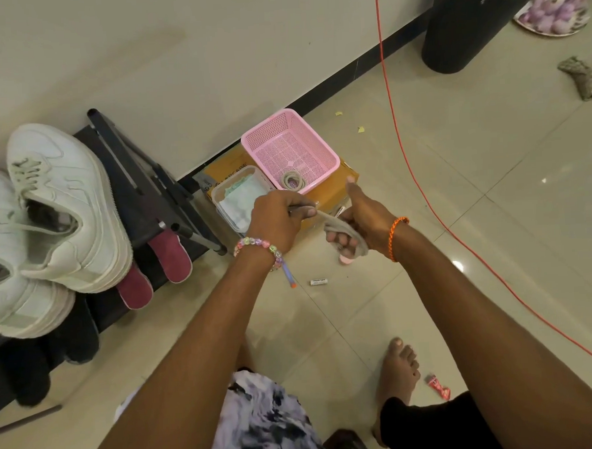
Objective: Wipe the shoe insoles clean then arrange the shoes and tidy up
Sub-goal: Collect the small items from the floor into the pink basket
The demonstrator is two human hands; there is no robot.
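My left hand (280,221) pinches one end of a grey shoelace (335,224) that stretches to my right hand (359,221), where it is wound around the curled fingers. Both hands hover over the floor in front of a pink basket (321,144), which holds a coiled grey lace (293,181). Two white sneakers (67,202) without laces lie on top of a black shoe rack (141,187) at the left. A pair of maroon insoles (169,256) sticks out from the rack's lower shelf. A clear tub of wipes (231,196) stands beside the basket.
An orange cord (419,190) runs across the tiled floor on the right. A black bin (472,22) stands at the back right, with a crumpled rag (583,77) near it. A small white tube (319,281) and a red wrapper (438,386) lie on the floor near my foot (396,373).
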